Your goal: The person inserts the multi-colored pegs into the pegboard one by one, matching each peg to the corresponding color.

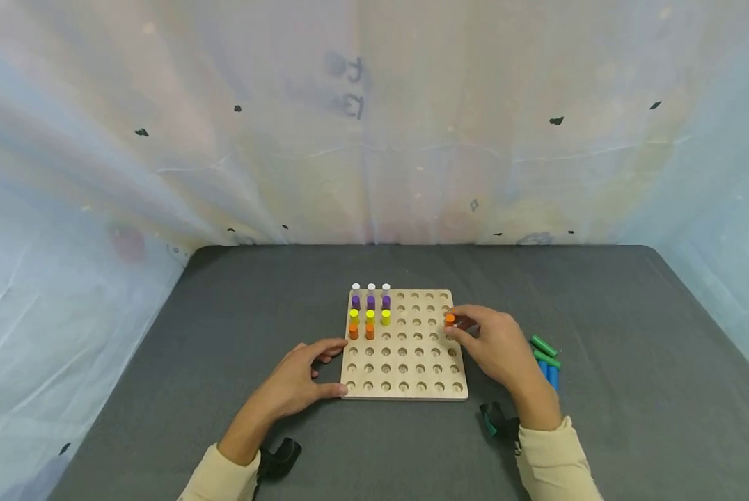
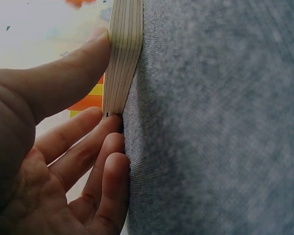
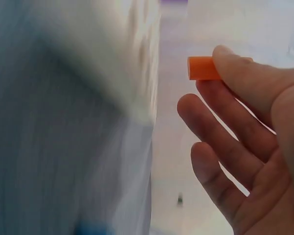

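Note:
A wooden pegboard with rows of round holes lies on the dark table. At its upper left stand three white pegs, three purple pegs, three yellow pegs and two orange pegs. My right hand pinches another orange peg between thumb and index finger, above the board's right edge; its other fingers are loosely spread in the right wrist view. The thumb and fingertips of my left hand touch the board's left edge, without wrapping round it.
Green pegs and blue pegs lie on the grey cloth-covered table, right of my right hand. A pale patterned sheet hangs behind the table and at both sides. Black straps hang at my wrists.

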`<state>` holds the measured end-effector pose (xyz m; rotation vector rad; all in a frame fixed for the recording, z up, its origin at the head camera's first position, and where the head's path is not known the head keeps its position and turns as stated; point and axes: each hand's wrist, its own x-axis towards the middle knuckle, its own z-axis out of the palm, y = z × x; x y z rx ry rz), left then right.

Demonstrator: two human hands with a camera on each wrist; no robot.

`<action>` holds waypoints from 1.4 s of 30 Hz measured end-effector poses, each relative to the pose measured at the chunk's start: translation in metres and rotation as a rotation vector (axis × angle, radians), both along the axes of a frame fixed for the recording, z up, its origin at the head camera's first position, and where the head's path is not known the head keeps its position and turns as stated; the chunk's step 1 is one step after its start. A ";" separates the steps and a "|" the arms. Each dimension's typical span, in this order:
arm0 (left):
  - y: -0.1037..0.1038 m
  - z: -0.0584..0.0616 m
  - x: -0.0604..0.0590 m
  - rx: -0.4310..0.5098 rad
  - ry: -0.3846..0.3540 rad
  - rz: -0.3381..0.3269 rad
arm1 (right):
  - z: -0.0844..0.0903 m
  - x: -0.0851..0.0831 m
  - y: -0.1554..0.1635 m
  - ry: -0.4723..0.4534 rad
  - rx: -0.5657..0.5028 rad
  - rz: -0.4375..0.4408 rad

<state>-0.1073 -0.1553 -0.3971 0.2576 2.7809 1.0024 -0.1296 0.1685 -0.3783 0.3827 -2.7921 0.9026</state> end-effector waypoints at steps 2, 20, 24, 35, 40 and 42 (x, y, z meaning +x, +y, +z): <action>0.000 0.001 0.000 -0.002 0.006 -0.004 | 0.003 -0.003 -0.017 -0.014 -0.011 0.021; 0.003 0.003 0.001 -0.002 0.021 -0.024 | -0.006 -0.009 -0.083 -0.059 -0.057 0.068; 0.003 0.002 0.000 -0.003 0.024 -0.027 | -0.010 -0.011 -0.084 -0.052 -0.053 0.070; -0.001 0.001 0.000 -0.009 0.011 -0.013 | -0.014 -0.012 -0.088 -0.110 -0.027 0.086; -0.001 0.002 0.001 -0.008 0.005 -0.012 | -0.013 -0.012 -0.088 -0.138 -0.030 0.075; 0.000 0.003 0.001 -0.008 0.004 -0.013 | -0.013 -0.012 -0.088 -0.146 -0.028 0.075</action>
